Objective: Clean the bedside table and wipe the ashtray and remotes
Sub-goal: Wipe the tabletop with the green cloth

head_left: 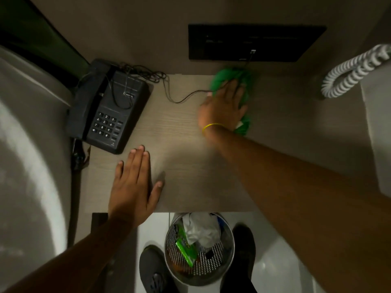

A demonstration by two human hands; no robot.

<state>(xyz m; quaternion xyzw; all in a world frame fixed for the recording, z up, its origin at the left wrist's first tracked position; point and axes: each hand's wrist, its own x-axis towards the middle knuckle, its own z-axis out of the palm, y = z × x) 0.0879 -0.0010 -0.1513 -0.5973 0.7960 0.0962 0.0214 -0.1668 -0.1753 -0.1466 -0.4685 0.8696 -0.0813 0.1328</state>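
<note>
The wooden bedside table (179, 127) fills the middle of the head view. My right hand (222, 106) presses a green cloth (247, 81) flat against the table's far right part, near the wall; the hand is blurred. My left hand (133, 182) lies flat, fingers together, on the table's front left edge and holds nothing. No ashtray or remote is in sight.
A black telephone (110, 108) sits at the table's back left, its thin cord (182, 98) trailing toward the cloth. A black wall panel (254, 42) is behind. A mesh waste bin (198, 248) with trash stands on the floor between my shoes. A white coiled cord (351, 72) hangs at the right.
</note>
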